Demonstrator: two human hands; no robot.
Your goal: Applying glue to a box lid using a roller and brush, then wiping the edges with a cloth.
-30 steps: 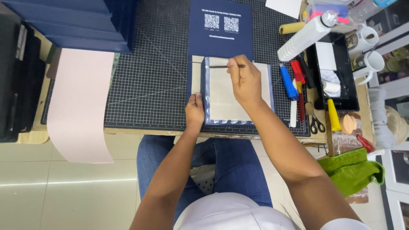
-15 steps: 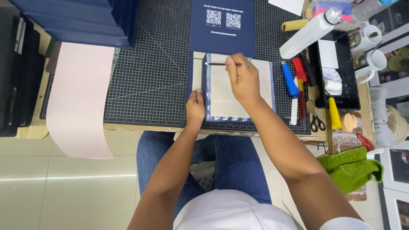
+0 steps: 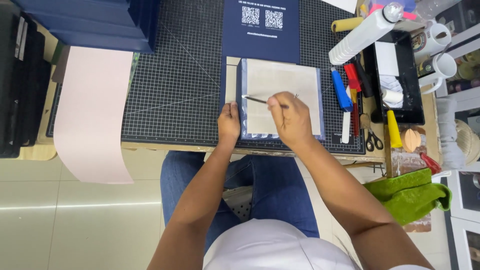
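the right hand [image 3: 292,117] pinches a thin brush [image 3: 260,100] over the flat box [image 3: 280,97] on the cutting mat [image 3: 175,85]. the left hand [image 3: 229,122] presses its near edge. the box looks light, stiff; hold its sides.

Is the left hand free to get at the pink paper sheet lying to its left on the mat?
Probably yes. The left hand rests on the box's left edge, and only bare cutting mat lies between it and the pink sheet.
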